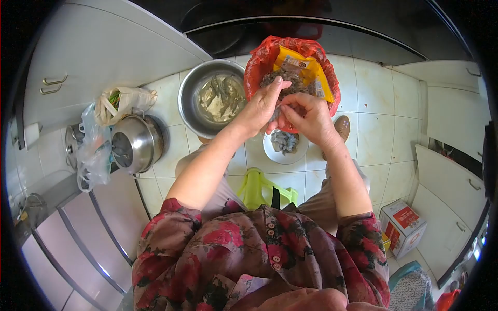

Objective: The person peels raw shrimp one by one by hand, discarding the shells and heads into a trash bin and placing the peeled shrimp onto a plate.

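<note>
No legible txt, print on yellow pkg (322,85) & red-white box (403,228) too small

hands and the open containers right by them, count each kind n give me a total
Left hand and right hand: 2
Metal basin: 1
Bin lined with a red bag: 1
White dish: 1
Total: 5

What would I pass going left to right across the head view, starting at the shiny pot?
Steel pot, metal basin with shrimp in it, red plastic bag, red and white box.
</note>
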### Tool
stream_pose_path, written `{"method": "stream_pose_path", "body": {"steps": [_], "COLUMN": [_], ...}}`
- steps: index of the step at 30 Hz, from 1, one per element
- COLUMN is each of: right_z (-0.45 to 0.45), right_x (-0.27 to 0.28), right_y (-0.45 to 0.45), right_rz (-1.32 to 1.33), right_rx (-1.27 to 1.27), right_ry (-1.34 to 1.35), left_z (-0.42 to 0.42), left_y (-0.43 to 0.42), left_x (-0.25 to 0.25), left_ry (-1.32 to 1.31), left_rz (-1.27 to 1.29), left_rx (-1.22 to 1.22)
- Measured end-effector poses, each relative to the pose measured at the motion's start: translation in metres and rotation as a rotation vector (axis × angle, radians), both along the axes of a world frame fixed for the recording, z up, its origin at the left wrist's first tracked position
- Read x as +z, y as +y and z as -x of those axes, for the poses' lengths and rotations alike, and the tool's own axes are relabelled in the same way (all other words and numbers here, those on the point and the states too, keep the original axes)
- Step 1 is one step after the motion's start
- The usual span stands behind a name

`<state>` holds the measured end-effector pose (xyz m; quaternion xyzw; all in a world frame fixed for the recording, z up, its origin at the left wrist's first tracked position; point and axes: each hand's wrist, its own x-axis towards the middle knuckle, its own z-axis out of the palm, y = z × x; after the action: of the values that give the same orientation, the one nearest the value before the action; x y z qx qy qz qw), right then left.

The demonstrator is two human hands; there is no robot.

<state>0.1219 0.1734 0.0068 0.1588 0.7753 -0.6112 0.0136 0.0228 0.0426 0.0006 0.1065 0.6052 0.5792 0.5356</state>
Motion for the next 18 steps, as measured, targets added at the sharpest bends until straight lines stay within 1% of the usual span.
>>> {"method": "stream_pose_path", "body": {"steps": [1,2,3,4,5,7,9,11,12,14,15,17,18], "right_z": [0.0,-0.001,0.0,0.0,0.0,-0.002,-0.002,-0.002,-0.001,0.002,0.002,0.001,0.0], "right_x": [-0.006,-0.013,-0.015,-0.012,-0.013,-0.015,-0.015,-0.017,-0.017,-0.016,-0.015,-0.013,-0.014], "right_y": [0.002,0.006,0.007,0.008,0.011,0.02,0.019,0.02,0.019,0.016,0.016,0.019,0.02], "right_rz": [0.0,0.128,0.256,0.262,0.262,0.415,0.424,0.517,0.517,0.632,0.633,0.746,0.746], "right_rx": [0.0,-0.053,-0.104,-0.162,-0.162,-0.259,-0.3,-0.382,-0.382,-0.494,-0.492,-0.465,-0.465], "right_ry": [0.0,0.025,0.049,0.06,0.06,-0.033,-0.01,0.038,0.038,0.087,0.087,0.05,0.049], "left_z": [0.001,0.003,0.006,0.009,0.01,0.011,0.013,0.014,0.015,0.015,0.015,0.014,0.012], "left_y": [0.0,-0.001,-0.002,-0.003,-0.004,-0.004,-0.005,-0.006,-0.007,-0.007,-0.007,-0.006,-0.005], "left_x": [-0.003,-0.006,-0.008,-0.009,-0.01,-0.01,-0.011,-0.011,-0.01,-0.009,-0.008,-0.006,-0.004], "left_ry": [-0.047,-0.046,-0.094,-0.141,-0.141,-0.132,-0.146,-0.158,-0.157,-0.155,-0.173,-0.191,-0.166], "left_rz": [-0.035,-0.036,-0.113,-0.189,-0.189,-0.146,-0.142,-0.137,-0.154,-0.172,-0.193,-0.213,-0.212], "left_rx": [0.015,0.014,-0.011,-0.035,-0.034,-0.055,-0.066,-0.077,-0.091,-0.105,-0.085,-0.063,0.0]}}
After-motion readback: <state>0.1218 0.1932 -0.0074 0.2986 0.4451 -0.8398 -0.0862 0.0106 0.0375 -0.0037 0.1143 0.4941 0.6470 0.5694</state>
